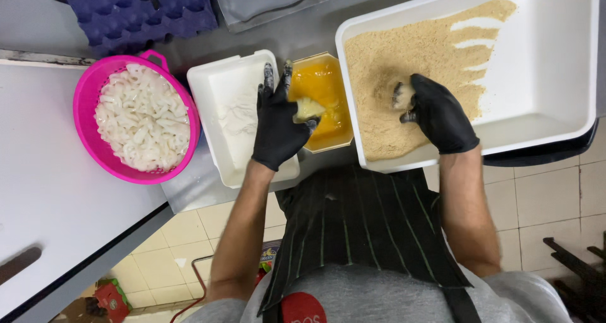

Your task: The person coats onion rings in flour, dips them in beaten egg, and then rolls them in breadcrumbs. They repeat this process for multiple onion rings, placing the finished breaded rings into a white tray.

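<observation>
Over a pale tiled floor, the steel tabletop (315, 36) bears a breadcrumb tray (555, 64) where the right hand (439, 115) clamps its fingers on a crumbed piece (404, 96), while at nine o'clock the left hand (279, 124) pinches a wet piece (308, 108) over the egg tub (322, 99).

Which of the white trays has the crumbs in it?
The big white tray on the right, where the right hand is digging. The smaller white tray beside the pink strainer holds only white flour.
</observation>
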